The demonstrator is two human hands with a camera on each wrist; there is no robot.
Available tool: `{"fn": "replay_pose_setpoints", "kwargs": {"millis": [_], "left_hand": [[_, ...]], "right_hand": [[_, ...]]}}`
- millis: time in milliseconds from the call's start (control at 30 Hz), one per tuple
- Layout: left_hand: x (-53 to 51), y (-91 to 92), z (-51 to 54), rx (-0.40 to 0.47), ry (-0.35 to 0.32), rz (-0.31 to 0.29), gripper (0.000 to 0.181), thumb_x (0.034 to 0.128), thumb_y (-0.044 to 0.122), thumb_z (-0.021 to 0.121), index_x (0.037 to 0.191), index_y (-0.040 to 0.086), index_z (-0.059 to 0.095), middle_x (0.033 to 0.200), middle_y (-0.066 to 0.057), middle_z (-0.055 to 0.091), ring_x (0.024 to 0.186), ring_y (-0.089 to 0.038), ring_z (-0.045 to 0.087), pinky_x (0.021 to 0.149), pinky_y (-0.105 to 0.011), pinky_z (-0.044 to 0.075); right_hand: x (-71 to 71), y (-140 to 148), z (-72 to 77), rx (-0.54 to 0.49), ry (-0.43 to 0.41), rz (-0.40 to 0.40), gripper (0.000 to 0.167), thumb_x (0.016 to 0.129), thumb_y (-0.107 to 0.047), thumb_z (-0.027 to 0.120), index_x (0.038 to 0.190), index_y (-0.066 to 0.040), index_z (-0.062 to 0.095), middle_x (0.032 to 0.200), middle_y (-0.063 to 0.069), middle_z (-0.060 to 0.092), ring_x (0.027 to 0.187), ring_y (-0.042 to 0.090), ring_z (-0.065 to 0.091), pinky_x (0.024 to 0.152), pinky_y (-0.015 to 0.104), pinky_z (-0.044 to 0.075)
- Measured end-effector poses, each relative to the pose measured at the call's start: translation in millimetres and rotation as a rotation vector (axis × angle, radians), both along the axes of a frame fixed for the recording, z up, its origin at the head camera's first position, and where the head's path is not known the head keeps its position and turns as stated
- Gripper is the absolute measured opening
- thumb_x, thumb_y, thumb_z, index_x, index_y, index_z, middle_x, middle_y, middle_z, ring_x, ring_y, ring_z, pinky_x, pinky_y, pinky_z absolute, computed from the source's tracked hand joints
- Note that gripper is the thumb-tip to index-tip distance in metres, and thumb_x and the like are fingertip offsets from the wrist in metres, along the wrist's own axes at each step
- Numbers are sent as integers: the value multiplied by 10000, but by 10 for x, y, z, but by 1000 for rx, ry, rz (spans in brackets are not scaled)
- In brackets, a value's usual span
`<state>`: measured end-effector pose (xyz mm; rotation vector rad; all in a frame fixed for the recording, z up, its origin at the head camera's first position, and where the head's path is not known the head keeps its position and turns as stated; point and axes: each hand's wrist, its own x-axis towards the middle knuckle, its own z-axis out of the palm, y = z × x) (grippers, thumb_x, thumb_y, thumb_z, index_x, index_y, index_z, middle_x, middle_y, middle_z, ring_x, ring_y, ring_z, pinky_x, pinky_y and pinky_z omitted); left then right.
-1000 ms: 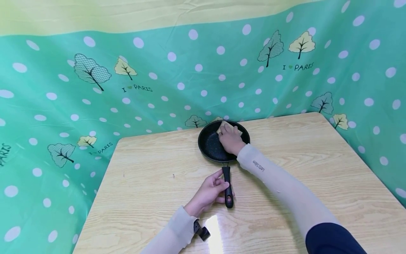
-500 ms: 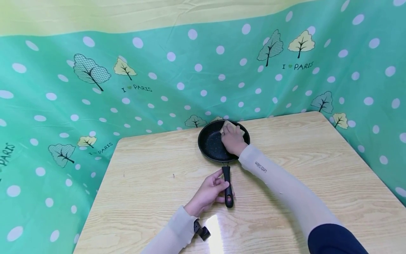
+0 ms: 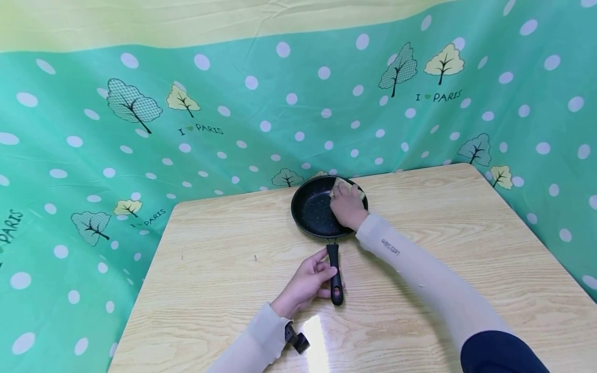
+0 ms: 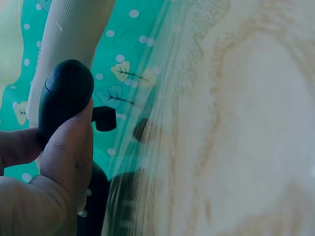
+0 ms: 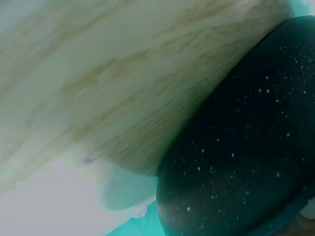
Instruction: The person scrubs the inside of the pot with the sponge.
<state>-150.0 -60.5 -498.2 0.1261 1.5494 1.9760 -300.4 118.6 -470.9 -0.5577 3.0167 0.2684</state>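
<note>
A black speckled frying pan (image 3: pixel 312 210) rests near the table's back edge, its black handle (image 3: pixel 335 282) toward the front. My left hand (image 3: pixel 308 282) grips that handle, thumb on top; in the left wrist view the fingers of the left hand (image 4: pixel 59 172) wrap the handle end (image 4: pixel 66 93). Inside the pan's right side, my right hand (image 3: pixel 349 207) holds a pale yellowish cloth or sponge (image 3: pixel 339 182) against the surface, its fingers bent over it. The right wrist view shows mostly the pan (image 5: pixel 246 132), with only a sliver of the hand at the lower right corner.
The pan stands on a light wood-grain table (image 3: pixel 224 269). Behind and beside the table hangs a green curtain (image 3: pixel 261 103) with white dots and printed trees. A black wrist device (image 3: pixel 296 338) is strapped on the left wrist.
My right hand has slid with the cloth or sponge from the pan's middle toward its right side. The left hand and the pan have stayed in place.
</note>
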Motion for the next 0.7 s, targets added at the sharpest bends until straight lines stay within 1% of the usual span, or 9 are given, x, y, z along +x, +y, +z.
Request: {"fn": "replay_pose_setpoints", "kwargs": {"millis": [200, 367, 533, 633, 700], "left_hand": [[6, 5, 3, 5, -4, 6, 723, 1063, -19, 554, 1674, -3, 166, 1014, -91, 621, 926, -328, 764, 728, -402, 685], [7, 3, 12, 3, -6, 6, 723, 1065, -19, 549, 1675, -1, 162, 1016, -91, 624, 924, -320, 763, 730, -402, 685], [11, 2, 17, 2, -5, -5, 714, 1069, -10, 551, 1677, 15, 178, 1020, -90, 623, 942, -332, 762, 743, -411, 685], [10, -1, 16, -6, 3, -11, 708, 1070, -3, 556, 1678, 28, 194, 1020, -89, 625, 953, -341, 761, 742, -414, 686], [6, -1, 12, -11, 8, -14, 704, 1072, 1, 557, 1678, 32, 201, 1014, -87, 625, 958, -345, 761, 737, -411, 686]], "right_hand": [[31, 42, 21, 23, 2, 7, 365, 1027, -33, 604, 1378, 51, 658, 1591, 282, 427, 1507, 446, 294, 1161, 692, 318], [64, 66, 39, 49, -12, 1, 324, 1000, -58, 661, 1312, 11, 719, 1571, 277, 459, 1491, 456, 310, 1152, 690, 318], [122, 102, 62, 72, -4, 5, 286, 969, -64, 697, 1244, -13, 759, 1519, 269, 522, 1459, 461, 353, 1136, 691, 329], [160, 124, 89, 94, 7, 15, 270, 963, -75, 707, 1222, -25, 769, 1466, 261, 570, 1407, 456, 405, 1096, 679, 370], [181, 137, 108, 112, 10, 22, 254, 975, -89, 699, 1212, -35, 774, 1413, 249, 610, 1337, 438, 454, 1059, 660, 401]]}}
